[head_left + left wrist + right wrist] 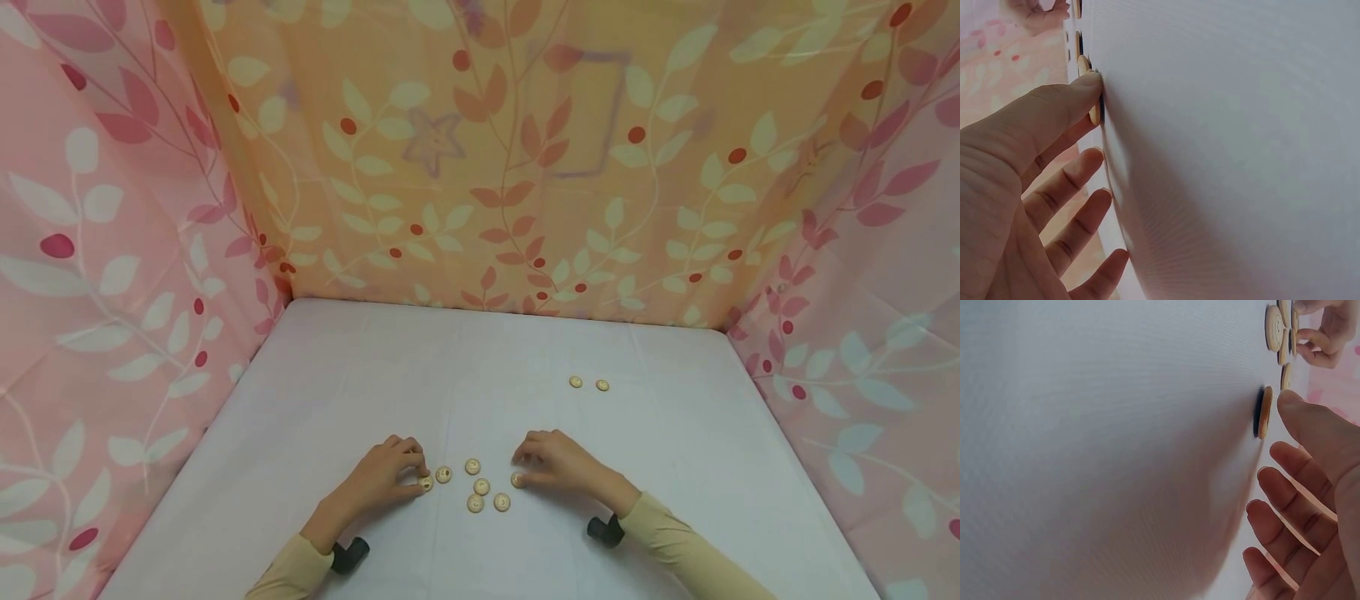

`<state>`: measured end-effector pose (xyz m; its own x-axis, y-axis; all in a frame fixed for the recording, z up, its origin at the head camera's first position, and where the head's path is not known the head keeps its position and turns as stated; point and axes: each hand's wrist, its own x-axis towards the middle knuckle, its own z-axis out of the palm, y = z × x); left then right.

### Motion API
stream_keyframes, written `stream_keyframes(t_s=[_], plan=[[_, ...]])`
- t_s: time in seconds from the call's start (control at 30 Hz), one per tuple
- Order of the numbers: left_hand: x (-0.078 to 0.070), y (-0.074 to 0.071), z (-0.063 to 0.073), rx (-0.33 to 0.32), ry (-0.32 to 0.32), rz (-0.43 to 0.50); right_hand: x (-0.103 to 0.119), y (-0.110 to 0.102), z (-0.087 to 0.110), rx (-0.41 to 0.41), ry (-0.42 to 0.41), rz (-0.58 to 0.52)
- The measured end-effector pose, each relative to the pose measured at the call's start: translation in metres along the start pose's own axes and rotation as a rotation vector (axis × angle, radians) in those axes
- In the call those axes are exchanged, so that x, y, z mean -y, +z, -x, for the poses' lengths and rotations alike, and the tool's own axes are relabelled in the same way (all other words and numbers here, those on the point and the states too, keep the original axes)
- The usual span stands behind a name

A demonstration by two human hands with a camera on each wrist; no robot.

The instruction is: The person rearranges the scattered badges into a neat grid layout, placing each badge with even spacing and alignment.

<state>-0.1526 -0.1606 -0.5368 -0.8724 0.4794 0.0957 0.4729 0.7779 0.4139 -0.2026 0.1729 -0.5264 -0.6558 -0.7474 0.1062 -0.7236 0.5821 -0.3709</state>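
My left hand point(380, 477) pinches a small round wooden disc point(427, 483) at the table surface. In the left wrist view, thumb and forefinger lie on that disc's edge, and the other fingers spread loosely. A second disc point(443, 474) lies right beside it. My right hand point(564, 463) hovers by another disc point(516, 480). The right wrist view shows its thumb close to this disc point(1265, 412), apart from it, with the fingers loosely bent and holding nothing. Between the hands lie several more discs point(482, 487) with dark markings too small to read.
Two more discs, one point(575, 382) left of the other point(602, 385), lie farther back on the white-covered table point(420, 367). Leaf-patterned curtains point(480, 167) stand behind and at both sides. A black wrist device point(350, 555) sits at each wrist.
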Motion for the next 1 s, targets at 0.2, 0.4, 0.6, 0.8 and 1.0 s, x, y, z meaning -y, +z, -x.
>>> stream_keyframes(t_s=[0.2,0.4,0.6,0.8,1.0], plan=[[0.0001,-0.0001,-0.0001,-0.005,0.003,0.007,0.0017,0.0019,0.0016,0.012,-0.015,0.002],[0.0002,0.0001,0.0002,-0.007,0.006,0.017,0.0045,0.0009,0.0009,0.029,-0.024,0.01],[0.0002,0.0002,0.0006,-0.011,0.005,0.018,0.0065,0.0014,0.0,0.055,-0.032,0.024],[0.002,0.0015,0.0003,-0.012,0.004,-0.001,0.0088,0.0,0.0005,0.08,-0.045,0.024],[0.0023,0.0024,0.0005,-0.011,0.001,0.001,0.0093,-0.0015,0.0023,0.093,-0.067,0.026]])
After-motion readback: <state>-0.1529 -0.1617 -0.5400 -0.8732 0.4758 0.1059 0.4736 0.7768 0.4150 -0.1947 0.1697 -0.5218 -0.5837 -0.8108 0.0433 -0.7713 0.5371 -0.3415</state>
